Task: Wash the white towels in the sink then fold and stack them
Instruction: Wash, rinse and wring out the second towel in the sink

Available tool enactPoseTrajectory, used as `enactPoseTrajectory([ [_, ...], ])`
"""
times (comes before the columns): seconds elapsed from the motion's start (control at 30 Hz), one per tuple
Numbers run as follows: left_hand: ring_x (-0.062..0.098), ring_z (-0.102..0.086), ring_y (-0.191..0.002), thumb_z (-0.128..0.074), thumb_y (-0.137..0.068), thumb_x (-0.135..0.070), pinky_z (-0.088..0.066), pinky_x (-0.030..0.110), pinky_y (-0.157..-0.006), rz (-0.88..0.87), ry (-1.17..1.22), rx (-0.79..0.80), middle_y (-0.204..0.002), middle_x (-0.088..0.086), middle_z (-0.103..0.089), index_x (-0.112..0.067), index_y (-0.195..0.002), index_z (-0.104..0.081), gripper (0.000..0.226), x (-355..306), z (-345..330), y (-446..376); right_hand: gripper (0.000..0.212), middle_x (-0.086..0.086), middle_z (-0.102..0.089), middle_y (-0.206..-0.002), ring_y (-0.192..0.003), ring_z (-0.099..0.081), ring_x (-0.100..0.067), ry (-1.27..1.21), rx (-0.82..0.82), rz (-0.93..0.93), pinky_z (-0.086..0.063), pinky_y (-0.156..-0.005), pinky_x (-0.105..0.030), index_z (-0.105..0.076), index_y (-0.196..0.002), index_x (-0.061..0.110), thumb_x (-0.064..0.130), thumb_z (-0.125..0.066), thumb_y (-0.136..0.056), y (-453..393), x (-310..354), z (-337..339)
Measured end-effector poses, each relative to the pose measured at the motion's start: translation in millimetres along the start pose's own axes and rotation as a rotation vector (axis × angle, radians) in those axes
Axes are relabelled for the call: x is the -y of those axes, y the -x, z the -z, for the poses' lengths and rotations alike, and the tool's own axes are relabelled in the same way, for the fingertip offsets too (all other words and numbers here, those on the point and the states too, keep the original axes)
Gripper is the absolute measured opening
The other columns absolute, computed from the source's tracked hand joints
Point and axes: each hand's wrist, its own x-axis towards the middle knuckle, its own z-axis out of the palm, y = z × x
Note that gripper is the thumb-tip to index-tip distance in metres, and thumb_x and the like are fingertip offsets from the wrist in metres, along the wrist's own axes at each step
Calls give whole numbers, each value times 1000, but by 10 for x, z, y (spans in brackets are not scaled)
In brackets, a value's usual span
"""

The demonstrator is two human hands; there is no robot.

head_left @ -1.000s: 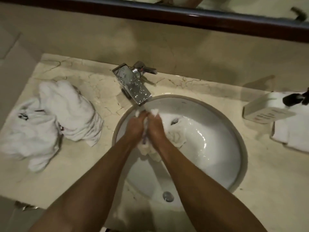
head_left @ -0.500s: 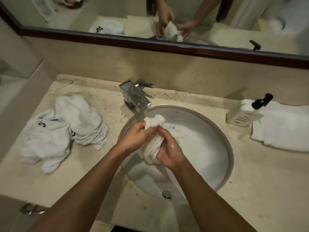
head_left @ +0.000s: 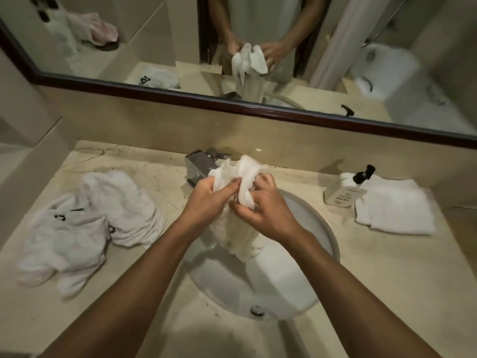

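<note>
A wet white towel [head_left: 238,228] hangs bunched above the round white sink [head_left: 327,236]. My left hand [head_left: 209,200] grips its upper part from the left, and my right hand [head_left: 263,208] grips it from the right, fingers curled into the cloth. The towel's top sticks up above both hands and its lower end dangles over the basin. A heap of crumpled white towels [head_left: 90,223] lies on the counter to the left. One folded white towel [head_left: 395,205] lies flat on the counter at the right.
A chrome tap [head_left: 198,166] stands behind the sink, partly hidden by the towel. A white soap bottle [head_left: 343,189] with a black pump stands beside the folded towel. The marble counter [head_left: 387,280] runs under a wall mirror [head_left: 154,47] that reflects my hands.
Both hands have lifted the towel out of the basin and up in front of the tap. The view has tilted upward, so the mirror shows more.
</note>
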Motion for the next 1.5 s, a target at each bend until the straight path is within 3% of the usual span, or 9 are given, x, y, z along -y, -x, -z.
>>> enactPoseTrajectory([
  [0.1,21,-72,-85,-73,-89,-34,-56,39,-74,-137,-133,-83,-91,4,-76,-14,-99,-72,22,-104,-41,8,38,-6,-56,-119,-117,-46,-28,135,-12,0,-44,-87,-35,-75,-79,10,43,-61,-88,-32,13,83],
  [0.23,26,-65,-71,-62,-81,-36,-53,44,-66,-306,-328,-75,-79,11,-69,-3,-88,-66,34,-185,-130,25,33,-6,-66,-115,-99,-64,-18,-216,-169,-212,-51,-76,-32,-73,-97,21,46,-64,-78,1,83,-50],
  [0.4,23,-67,-93,-50,-85,-28,-54,43,-80,-379,-335,7,-97,11,-71,-2,-106,-63,36,-174,-79,18,46,-14,-73,-87,-76,-68,-30,197,-155,-8,-39,-65,-19,-73,-95,4,44,-59,-79,123,105,-369],
  [0.53,30,-63,-106,-50,-89,-27,-52,45,-88,-561,-488,115,-114,14,-67,-1,-128,-57,47,-280,-154,45,26,-8,-66,-97,-90,-63,-5,-216,-240,-171,-42,-79,-9,-64,-103,4,23,-58,-85,2,386,-423],
  [0.73,16,-51,-124,-52,-85,-52,-46,42,-105,-459,-445,25,-138,-2,-46,-17,-139,-48,65,-282,-79,38,19,1,-73,-83,-79,-68,-8,-601,-388,-411,-58,-72,-36,-70,-84,23,10,-58,-92,-164,620,-213],
  [0.87,-23,-46,-115,-62,-79,-63,-37,-1,-88,-300,-210,123,-130,-28,-49,-29,-146,-38,79,78,-26,312,17,-3,-73,-74,-68,-70,-16,-1023,-547,-568,-57,-64,-31,-68,-88,9,-2,-57,-94,-296,770,102],
  [1.13,14,-70,-94,-70,-58,-50,-57,37,-85,-24,-446,244,-96,-5,-75,-22,-99,-70,50,690,-235,-81,15,-14,-70,-93,-90,-69,-24,-1550,-564,-465,-56,-92,-37,-62,-110,2,7,-55,-97,-291,894,988],
  [1.37,21,-62,-72,-64,-65,-36,-45,32,-64,98,-440,288,-80,4,-67,-8,-93,-69,39,753,-83,17,22,-12,-71,-96,-100,-68,-23,-1772,-706,-494,-49,-106,-41,-64,-110,4,17,-65,-92,-77,241,1423],
  [1.5,22,-69,-82,-62,-68,-30,-52,31,-71,155,-357,152,-94,6,-75,-16,-100,-71,37,605,112,64,27,-13,-73,-111,-107,-70,-23,-1585,-738,-707,-55,-95,-41,-62,-116,1,21,-60,-98,258,-268,1181],
])
